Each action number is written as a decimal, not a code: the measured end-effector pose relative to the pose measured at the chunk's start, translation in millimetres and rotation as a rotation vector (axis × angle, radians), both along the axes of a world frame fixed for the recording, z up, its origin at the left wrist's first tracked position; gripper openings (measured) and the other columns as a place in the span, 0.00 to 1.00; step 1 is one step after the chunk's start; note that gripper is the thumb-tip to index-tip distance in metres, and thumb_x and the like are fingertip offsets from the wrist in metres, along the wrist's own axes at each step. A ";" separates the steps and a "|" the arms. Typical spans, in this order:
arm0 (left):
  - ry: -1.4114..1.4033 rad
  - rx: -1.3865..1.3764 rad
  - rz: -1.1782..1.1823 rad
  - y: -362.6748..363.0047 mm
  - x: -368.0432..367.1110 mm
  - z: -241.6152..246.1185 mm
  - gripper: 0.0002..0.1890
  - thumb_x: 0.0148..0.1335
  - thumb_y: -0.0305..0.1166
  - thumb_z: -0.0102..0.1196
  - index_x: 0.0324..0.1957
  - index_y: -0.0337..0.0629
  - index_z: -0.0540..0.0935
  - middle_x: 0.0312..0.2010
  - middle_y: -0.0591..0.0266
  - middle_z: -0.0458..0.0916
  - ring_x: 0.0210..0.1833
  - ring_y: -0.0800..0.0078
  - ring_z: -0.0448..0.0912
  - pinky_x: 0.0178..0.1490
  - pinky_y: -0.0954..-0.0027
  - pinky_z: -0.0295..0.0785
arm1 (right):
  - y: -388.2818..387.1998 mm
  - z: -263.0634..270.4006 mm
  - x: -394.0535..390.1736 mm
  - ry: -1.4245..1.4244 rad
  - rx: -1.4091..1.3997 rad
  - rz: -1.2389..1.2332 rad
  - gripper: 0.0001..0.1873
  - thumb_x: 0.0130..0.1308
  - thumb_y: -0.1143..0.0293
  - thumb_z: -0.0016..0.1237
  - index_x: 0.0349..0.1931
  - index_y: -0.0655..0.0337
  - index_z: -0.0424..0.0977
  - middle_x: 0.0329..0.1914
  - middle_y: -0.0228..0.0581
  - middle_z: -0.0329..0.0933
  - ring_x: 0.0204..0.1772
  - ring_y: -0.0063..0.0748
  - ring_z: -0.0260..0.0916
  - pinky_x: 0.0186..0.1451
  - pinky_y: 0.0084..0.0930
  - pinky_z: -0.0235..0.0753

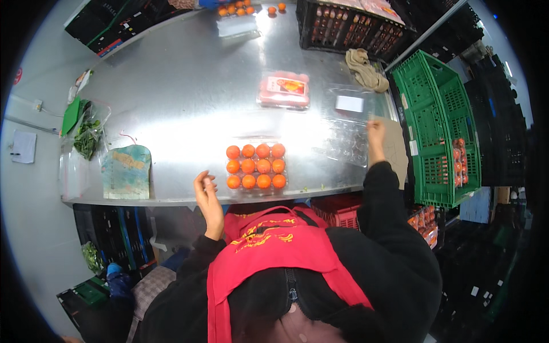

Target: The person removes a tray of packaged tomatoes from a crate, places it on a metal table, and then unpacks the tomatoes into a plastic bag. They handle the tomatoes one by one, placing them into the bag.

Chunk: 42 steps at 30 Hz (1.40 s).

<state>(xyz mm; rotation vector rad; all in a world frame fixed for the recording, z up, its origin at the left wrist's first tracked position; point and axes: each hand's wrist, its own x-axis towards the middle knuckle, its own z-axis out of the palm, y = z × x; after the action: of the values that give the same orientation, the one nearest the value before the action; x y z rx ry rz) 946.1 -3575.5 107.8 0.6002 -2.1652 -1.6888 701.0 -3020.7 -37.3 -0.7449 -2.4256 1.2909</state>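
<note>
In front of me on the steel table, rows of round orange-red fruits sit in an open clear plastic tray near the front edge. My left hand is just left of this tray, apart from it, fingers loosely bent and holding nothing. Off to the right, my right hand pinches the edge of an empty clear plastic clamshell, which lies open with a white label on its lid. Behind the tray lies a closed clamshell pack of fruit with a printed label.
Green crates stand on the right, beside a brown cardboard sheet. A cloth and a black crate of fruit are at the back right. Bagged leafy greens and a worn blue-green board lie on the left.
</note>
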 end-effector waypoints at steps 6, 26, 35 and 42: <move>0.195 -0.007 -0.459 29.8 -82.3 79.2 0.28 0.79 0.40 0.49 0.73 0.37 0.64 0.63 0.48 0.72 0.65 0.62 0.73 0.64 0.63 0.72 | -67.7 216.8 55.4 0.733 -0.200 0.120 0.05 0.75 0.74 0.54 0.43 0.67 0.77 0.35 0.30 0.79 0.38 0.18 0.73 0.41 0.18 0.69; -0.306 0.070 -0.126 -209.9 -27.5 -112.1 0.29 0.75 0.35 0.55 0.73 0.38 0.64 0.46 0.57 0.79 0.33 0.76 0.78 0.36 0.74 0.74 | -346.4 160.4 178.7 0.171 0.147 0.252 0.07 0.66 0.69 0.61 0.39 0.64 0.82 0.36 0.39 0.84 0.37 0.29 0.79 0.41 0.30 0.77; -0.237 -0.289 -0.115 -178.2 -25.9 -126.3 0.32 0.70 0.40 0.60 0.69 0.32 0.70 0.53 0.49 0.72 0.45 0.60 0.75 0.54 0.62 0.72 | -412.0 153.0 186.7 0.335 0.539 0.749 0.08 0.57 0.71 0.63 0.36 0.58 0.80 0.39 0.37 0.76 0.44 0.43 0.75 0.46 0.38 0.73; -0.070 -0.398 -0.021 -172.7 -18.8 -88.9 0.26 0.71 0.37 0.60 0.66 0.36 0.73 0.54 0.50 0.73 0.50 0.63 0.73 0.56 0.60 0.72 | -447.6 149.8 165.0 0.234 1.020 0.847 0.12 0.51 0.61 0.63 0.32 0.58 0.80 0.38 0.36 0.77 0.51 0.40 0.73 0.54 0.40 0.70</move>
<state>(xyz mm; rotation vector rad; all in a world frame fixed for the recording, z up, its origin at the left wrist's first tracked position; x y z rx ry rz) 927.2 -3748.2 18.9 0.5297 -2.4690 -1.2066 866.0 -3468.3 112.5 0.7060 -2.7442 0.1095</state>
